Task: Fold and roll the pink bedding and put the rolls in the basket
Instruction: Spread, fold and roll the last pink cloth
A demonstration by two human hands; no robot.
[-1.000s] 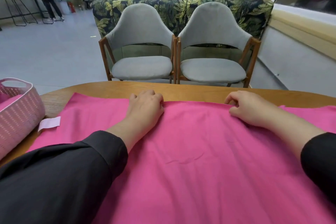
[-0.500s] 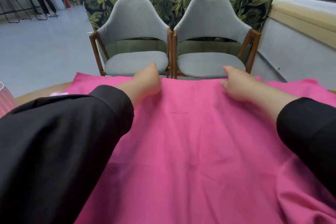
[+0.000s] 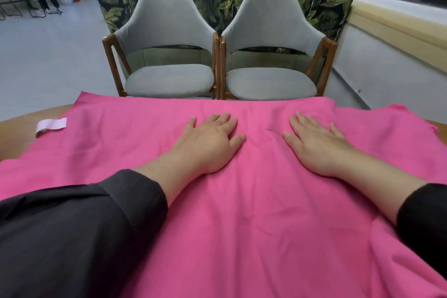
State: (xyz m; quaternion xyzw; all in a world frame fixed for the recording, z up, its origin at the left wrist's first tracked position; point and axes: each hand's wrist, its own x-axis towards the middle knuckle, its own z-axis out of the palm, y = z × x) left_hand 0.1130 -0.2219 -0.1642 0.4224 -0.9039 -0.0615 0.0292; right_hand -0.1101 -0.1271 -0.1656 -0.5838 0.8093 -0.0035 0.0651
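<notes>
Pink bedding [image 3: 242, 213] lies spread over the wooden table [image 3: 17, 133], covering most of it, its long axis running left to right in front of me; the far edge hangs just past the table rim toward the two grey chairs [image 3: 169, 55]. My left hand [image 3: 208, 145] and right hand [image 3: 316, 145] both rest flat on the cloth, fingers spread, palms down, side by side near the far edge, equally close to it. White care label [image 3: 51, 125] sticks out at the far left corner. Judgement: smoothing before the next fold. Versus half a second ago: both hands gripped the far edge then; now they press flat. Basket not in view.
</notes>
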